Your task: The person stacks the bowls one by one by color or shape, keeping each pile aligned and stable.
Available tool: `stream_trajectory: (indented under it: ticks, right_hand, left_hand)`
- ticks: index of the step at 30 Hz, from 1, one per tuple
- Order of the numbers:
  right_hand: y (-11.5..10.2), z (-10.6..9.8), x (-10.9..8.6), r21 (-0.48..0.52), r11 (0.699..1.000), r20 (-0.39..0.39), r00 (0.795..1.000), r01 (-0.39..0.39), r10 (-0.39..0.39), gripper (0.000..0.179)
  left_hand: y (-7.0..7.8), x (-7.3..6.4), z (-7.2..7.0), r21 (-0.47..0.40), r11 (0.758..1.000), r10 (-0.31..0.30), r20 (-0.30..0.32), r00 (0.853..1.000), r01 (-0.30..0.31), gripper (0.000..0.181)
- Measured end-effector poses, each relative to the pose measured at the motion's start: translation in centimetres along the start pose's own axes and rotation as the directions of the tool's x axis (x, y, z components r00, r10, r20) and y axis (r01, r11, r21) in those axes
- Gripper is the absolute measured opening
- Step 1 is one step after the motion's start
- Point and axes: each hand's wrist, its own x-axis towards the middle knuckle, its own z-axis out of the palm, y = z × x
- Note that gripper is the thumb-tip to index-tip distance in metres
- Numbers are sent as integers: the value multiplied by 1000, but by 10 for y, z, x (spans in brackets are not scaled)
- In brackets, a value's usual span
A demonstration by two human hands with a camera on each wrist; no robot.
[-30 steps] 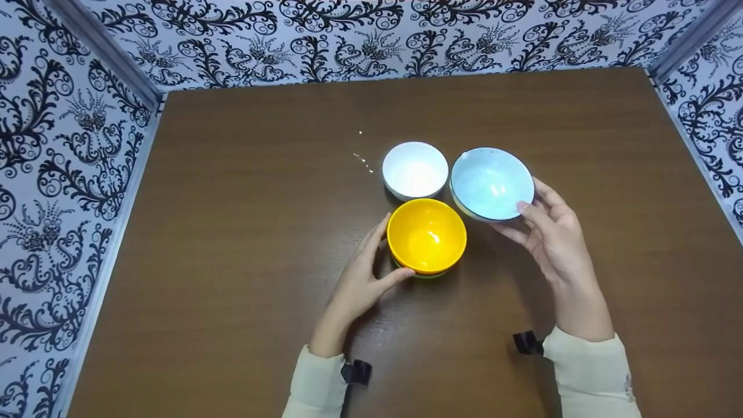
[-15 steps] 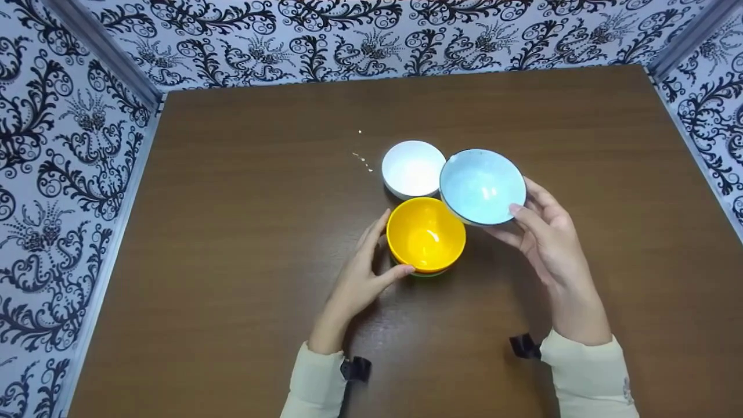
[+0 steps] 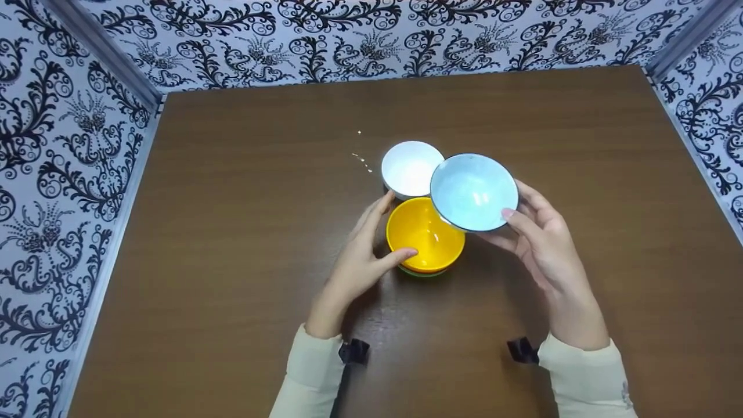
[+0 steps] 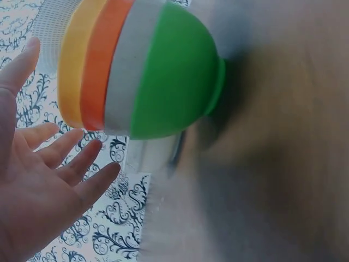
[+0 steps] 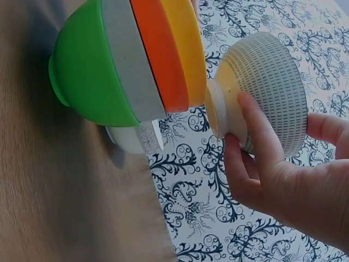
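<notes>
A nested stack of bowls, with a yellow bowl [image 3: 415, 235] on top, stands mid-table. In the right wrist view an orange bowl [image 5: 161, 54], a grey bowl [image 5: 131, 60] and a green bowl [image 5: 87, 65] show below it. My right hand [image 3: 548, 244] grips a bowl with a light blue inside [image 3: 473, 191] by rim and underside, tilted above the stack's right side. Its outside has a dashed pattern in the right wrist view. My left hand [image 3: 363, 249] is beside the stack, fingers extended and spread, thumb over the yellow rim in the head view; the left wrist view shows them apart from the bowls.
Just behind the stack a white bowl [image 3: 409, 168] stands on the brown table [image 3: 249, 232]. Several small white specks [image 3: 363, 161] lie left of it. Walls with black scroll patterns [image 3: 371, 40] rise at the back and sides.
My right hand has brought the light blue bowl leftward and nearer, from beside the stack to over its right part. The left hand's fingers have shifted slightly forward and loosened from the yellow bowl.
</notes>
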Motion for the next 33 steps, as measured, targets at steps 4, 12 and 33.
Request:
stream_trajectory:
  ticks: [4, 12, 33]
  right_hand:
    - [-1, 2, -2, -10, 1000, 10, 1000, -4, 5, 51]
    - [-3, 6, -5, -9, 1000, 14, 1000, 1, -1, 47]
    - [-2, 17, -8, -44, 999, 46, 999, -19, 21, 51]
  left_hand:
    - [5, 3, 0, 24, 1000, 17, -7, 1000, -17, 91]
    - [10, 4, 0, 33, 997, 75, -54, 996, -73, 89]
    - [23, 2, 6, -41, 991, 126, -76, 989, -130, 87]
